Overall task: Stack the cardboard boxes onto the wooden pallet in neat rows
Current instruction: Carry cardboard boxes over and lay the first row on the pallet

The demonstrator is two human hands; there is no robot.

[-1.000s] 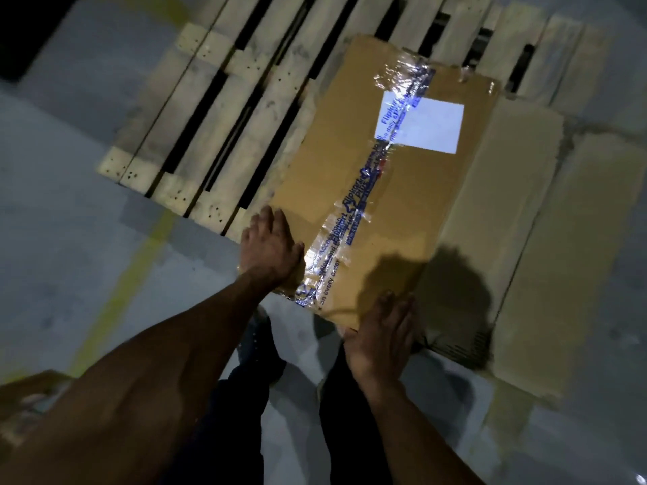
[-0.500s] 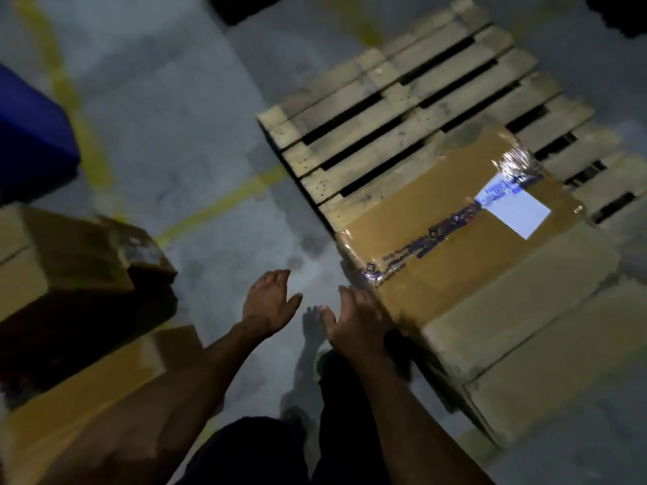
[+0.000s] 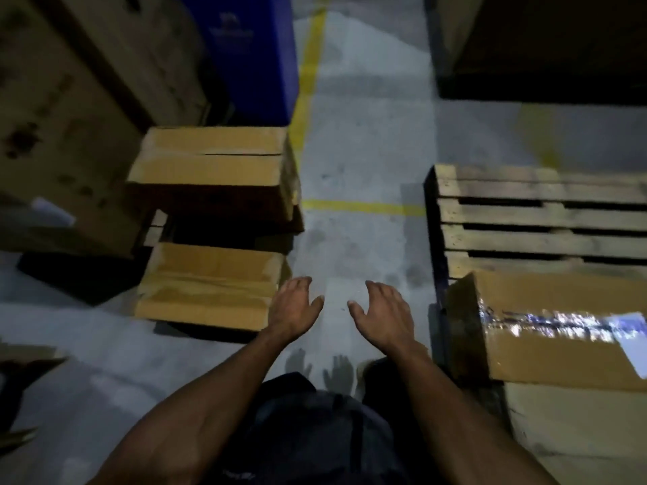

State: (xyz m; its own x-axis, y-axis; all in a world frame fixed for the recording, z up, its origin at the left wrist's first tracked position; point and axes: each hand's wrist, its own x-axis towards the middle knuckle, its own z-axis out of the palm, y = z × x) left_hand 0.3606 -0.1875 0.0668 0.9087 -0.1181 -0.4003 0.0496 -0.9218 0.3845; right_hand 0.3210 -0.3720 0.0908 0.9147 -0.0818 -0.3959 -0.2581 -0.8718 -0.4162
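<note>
Now both hands, left hand and right hand, hover empty above the floor

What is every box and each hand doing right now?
left hand: open, holds nothing.
right hand: open, holds nothing.
taped box: closed, lying on the wooden pallet.
wooden pallet: far slats bare.
near box: on the floor, untouched.
far box: behind it, sitting higher, top flaps shut.

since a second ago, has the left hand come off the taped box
Yes. The left hand rested on the taped box on the pallet; now it hangs open over bare floor, well left of that box, touching nothing.
</note>
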